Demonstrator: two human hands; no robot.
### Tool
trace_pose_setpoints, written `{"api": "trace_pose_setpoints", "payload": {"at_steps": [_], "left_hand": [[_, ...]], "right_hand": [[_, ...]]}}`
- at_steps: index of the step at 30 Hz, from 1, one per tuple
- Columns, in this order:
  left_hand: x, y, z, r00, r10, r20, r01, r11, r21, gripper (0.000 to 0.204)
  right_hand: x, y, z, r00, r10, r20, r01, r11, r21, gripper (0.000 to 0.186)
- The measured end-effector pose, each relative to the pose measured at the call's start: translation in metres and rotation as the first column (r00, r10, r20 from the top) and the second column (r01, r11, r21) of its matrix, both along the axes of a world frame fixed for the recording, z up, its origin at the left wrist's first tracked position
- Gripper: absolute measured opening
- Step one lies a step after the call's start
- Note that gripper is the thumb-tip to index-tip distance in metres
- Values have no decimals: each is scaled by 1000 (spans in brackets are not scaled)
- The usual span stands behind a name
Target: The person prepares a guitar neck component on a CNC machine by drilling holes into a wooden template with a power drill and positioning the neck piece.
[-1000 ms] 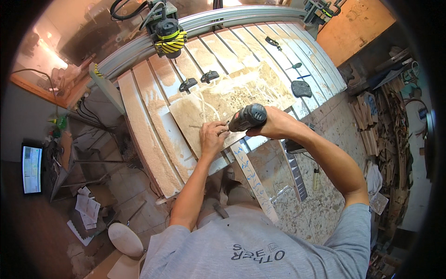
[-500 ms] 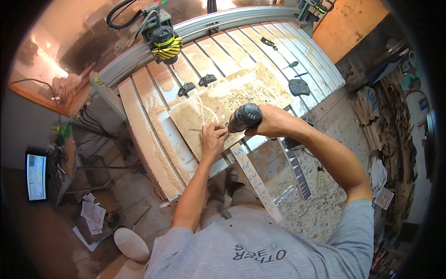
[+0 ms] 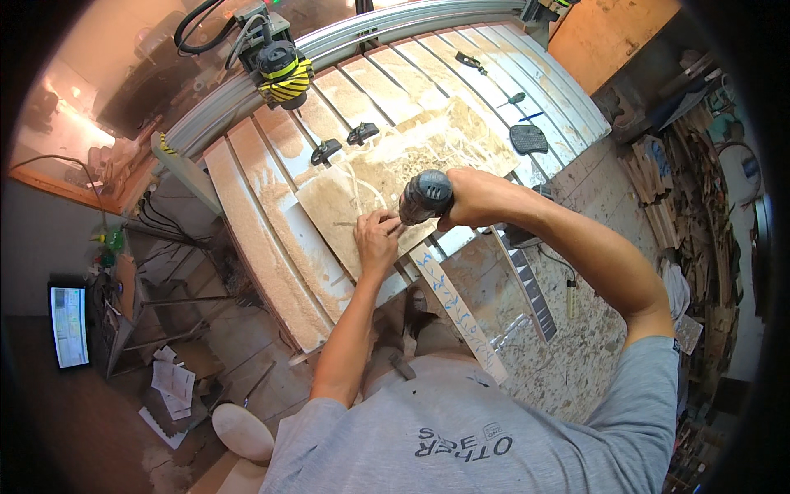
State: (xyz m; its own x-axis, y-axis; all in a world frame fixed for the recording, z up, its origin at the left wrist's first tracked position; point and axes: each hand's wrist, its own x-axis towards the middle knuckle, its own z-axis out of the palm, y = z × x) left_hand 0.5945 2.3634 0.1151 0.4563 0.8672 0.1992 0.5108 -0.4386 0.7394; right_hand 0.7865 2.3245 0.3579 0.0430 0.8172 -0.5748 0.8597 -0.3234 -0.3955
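Note:
My right hand is wrapped round a dark cordless drill, seen almost end-on from above with its front pointing down at the board. Beside the drill's lower end is my left hand, its bent fingers close together against the board; whatever they pinch, if anything, is hidden. Beneath both hands lies a thin brown wooden board with pale curved grooves cut in it. The drill's tip and the spot it meets are out of sight behind its body and my fingers.
Sawdust covers the slotted machine bed. Two black clamps sit at the board's far edge, below a spindle head. A blue-marked strip juts toward me. A black pad and screwdriver lie right.
The drill has tipped more upright, and my right forearm and elbow have swung slightly outward to the right. My left hand stays at the same spot on the board. The whole view has shifted slightly.

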Motion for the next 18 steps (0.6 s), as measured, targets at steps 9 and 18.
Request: {"api": "trace_pose_setpoints", "payload": {"at_steps": [9,18], "left_hand": [[0,1,-5,1000,-7,23,6,999,41,11],[1,1,-7,1000,4,14,-5,997,72,12]], "right_hand": [[-3,11,0,997,58,47,-59,998,11,34],[-3,19,-4,996,65,54,-65,998,-4,33]]}}
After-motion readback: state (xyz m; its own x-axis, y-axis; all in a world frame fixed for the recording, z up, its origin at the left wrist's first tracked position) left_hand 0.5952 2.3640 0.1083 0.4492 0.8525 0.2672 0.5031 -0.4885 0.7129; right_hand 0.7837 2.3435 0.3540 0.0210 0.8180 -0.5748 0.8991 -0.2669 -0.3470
